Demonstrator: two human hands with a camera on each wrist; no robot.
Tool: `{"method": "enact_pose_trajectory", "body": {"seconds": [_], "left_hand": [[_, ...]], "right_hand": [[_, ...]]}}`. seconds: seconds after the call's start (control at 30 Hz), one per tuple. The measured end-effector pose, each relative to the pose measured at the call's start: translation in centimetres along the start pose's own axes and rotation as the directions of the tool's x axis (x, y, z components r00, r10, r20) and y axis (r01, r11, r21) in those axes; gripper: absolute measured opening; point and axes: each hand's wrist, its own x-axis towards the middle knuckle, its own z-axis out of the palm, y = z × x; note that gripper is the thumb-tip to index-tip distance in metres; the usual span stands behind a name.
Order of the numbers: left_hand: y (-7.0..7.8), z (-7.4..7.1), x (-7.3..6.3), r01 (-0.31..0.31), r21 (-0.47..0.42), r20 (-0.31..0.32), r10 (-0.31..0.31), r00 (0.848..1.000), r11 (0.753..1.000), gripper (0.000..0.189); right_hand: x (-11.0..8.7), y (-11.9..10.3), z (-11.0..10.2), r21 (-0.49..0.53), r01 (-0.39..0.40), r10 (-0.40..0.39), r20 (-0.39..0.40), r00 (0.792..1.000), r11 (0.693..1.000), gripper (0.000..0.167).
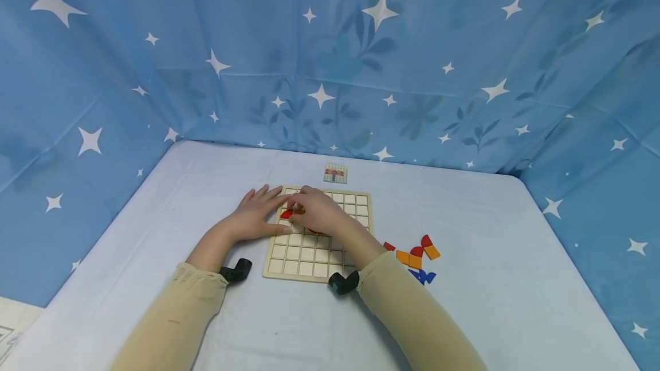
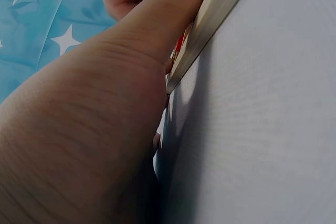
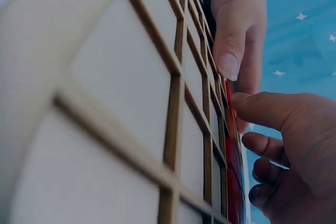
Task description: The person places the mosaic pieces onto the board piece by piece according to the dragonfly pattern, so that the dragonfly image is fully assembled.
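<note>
A wooden grid board (image 1: 306, 269) of square cells lies on the table. My left hand (image 1: 251, 217) rests along its left edge with the fingers spread and the thumb on the cells. My right hand (image 1: 319, 211) reaches over the upper left of the board, fingers bent down at the colored tiles. A red quarter-round tile (image 1: 286, 214) sits in a left cell, near both hands. More red shows below the right hand. In the right wrist view the right thumb (image 3: 257, 106) is right at the red tiles (image 3: 231, 150); I cannot tell whether the fingers pinch one.
A small pattern card (image 1: 336, 173) lies behind the board. To the right are loose red tiles (image 1: 426, 240), orange tiles (image 1: 404, 257) and blue tiles (image 1: 421, 276). A blue star-printed curtain (image 1: 319, 62) hangs around the white table (image 1: 495, 279).
</note>
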Motion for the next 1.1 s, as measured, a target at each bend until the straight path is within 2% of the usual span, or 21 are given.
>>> {"method": "enact_pose_trajectory", "body": {"seconds": [0.3, 0.43, 0.63, 1.1], "left_hand": [[0.2, -0.1, 0.0, 0.008, 0.011, 0.003, -0.008, 1.000, 1.000, 0.088], [0.2, -0.1, 0.0, 0.011, 0.010, 0.001, -0.011, 1.000, 1.000, 0.088], [0.3, -0.2, 0.0, 0.004, 0.012, -0.004, -0.004, 1.000, 1.000, 0.089], [0.5, -0.3, 0.0, 0.015, 0.000, 0.003, -0.015, 1.000, 1.000, 0.091]], "right_hand": [[-2.0, 2.0, -1.6, 0.066, -0.041, 0.043, -0.026, 0.999, 0.997, 0.017], [-3.0, 2.9, -2.2, 0.094, -0.058, 0.060, -0.015, 0.998, 0.994, 0.017], [-4.9, 4.6, -3.3, 0.133, -0.044, 0.049, -0.031, 0.998, 0.990, 0.016], [-11.9, 8.2, -5.9, 0.124, -0.135, 0.148, -0.097, 0.984, 0.983, 0.016]]}}
